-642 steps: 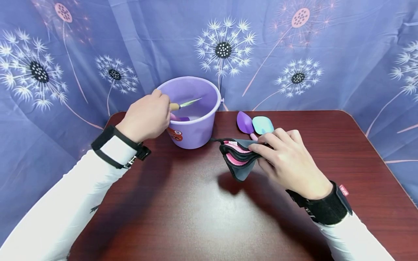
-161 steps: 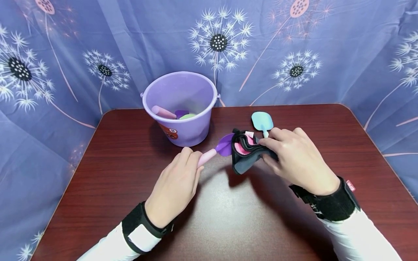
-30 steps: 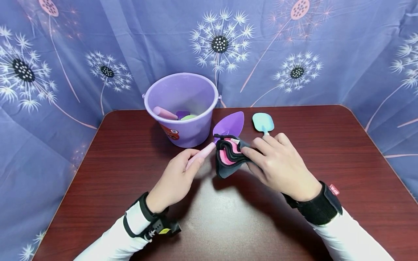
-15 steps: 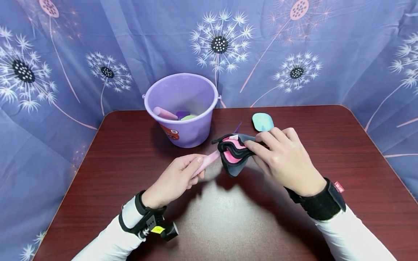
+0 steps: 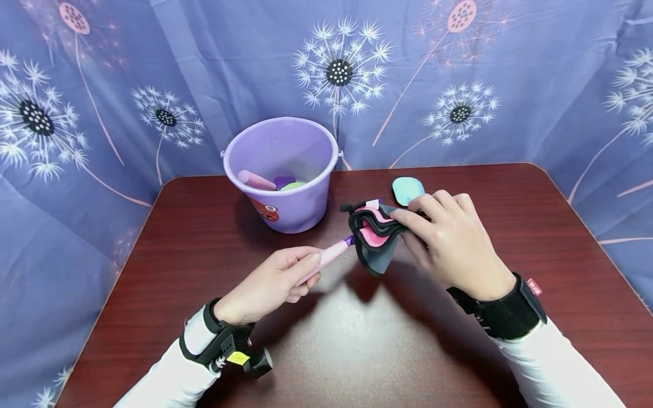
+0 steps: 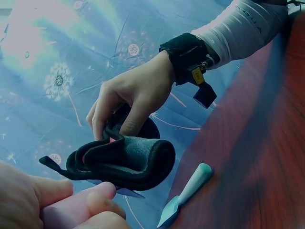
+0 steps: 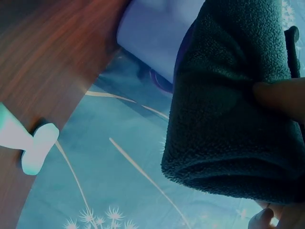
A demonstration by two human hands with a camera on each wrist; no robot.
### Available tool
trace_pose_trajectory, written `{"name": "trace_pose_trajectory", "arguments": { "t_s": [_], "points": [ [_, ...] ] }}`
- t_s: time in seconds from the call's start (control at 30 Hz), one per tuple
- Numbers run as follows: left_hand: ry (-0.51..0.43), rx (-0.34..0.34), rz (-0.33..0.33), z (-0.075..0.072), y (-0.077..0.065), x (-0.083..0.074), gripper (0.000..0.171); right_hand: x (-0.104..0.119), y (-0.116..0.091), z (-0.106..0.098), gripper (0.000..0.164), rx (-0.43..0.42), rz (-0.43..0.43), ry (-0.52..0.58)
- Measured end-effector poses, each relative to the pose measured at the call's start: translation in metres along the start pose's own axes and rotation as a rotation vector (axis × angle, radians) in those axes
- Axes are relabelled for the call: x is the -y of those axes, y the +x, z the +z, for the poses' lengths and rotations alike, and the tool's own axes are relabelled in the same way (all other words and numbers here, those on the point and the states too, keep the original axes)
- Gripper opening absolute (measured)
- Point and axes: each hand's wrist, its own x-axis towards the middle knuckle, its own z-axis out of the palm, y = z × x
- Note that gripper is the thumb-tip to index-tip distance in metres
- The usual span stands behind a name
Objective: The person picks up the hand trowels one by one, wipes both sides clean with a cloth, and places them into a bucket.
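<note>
My left hand (image 5: 270,280) grips the pink handle of a toy trowel (image 5: 329,256), thumb on top. The trowel's purple blade lies mostly hidden behind a folded cloth (image 5: 377,249), grey outside, pink inside, with black edging. My right hand (image 5: 449,243) pinches this cloth from above, over the table. In the left wrist view the handle (image 6: 76,205) points at the cloth's underside, and a sliver of blade shows below the cloth (image 6: 138,162). The right wrist view is largely filled by the dark, fuzzy cloth (image 7: 228,119), with a thumb pressed on it.
A lilac bucket (image 5: 306,209) stands at the back left, holding a pink handle (image 5: 257,180) and purple and green pieces. A pale blue toy shovel (image 5: 407,190) lies behind my right hand. A patterned blue curtain (image 5: 245,68) hangs behind the brown table (image 5: 541,226).
Earlier my left hand held a yellow-handled trowel at the bucket, while the purple one lay on the table. Since a second ago, the purple blade has gone mostly behind the cloth and my left hand has turned.
</note>
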Motion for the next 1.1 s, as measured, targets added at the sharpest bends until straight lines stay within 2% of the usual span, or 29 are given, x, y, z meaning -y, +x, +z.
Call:
{"name": "trace_pose_trajectory", "arguments": {
  "t_s": [0.4, 0.7, 0.9, 1.1],
  "points": [
    [0.14, -0.02, 0.013, -0.002, -0.001, -0.002, 0.032, -0.013, -0.003, -0.007, 0.033, 0.014, 0.077, -0.061],
    [0.183, -0.05, 0.025, -0.002, -0.003, -0.004, 0.032, -0.022, -0.006, -0.01, 0.028, -0.009, 0.129, -0.036],
    [0.188, -0.076, 0.013, -0.001, -0.004, -0.005, 0.035, -0.027, -0.009, -0.012, 0.028, 0.058, 0.19, -0.026],
    [0.179, -0.071, 0.038, -0.001, -0.005, -0.007, 0.035, -0.03, -0.01, -0.014, 0.026, 0.089, 0.229, -0.019]
  ]
}}
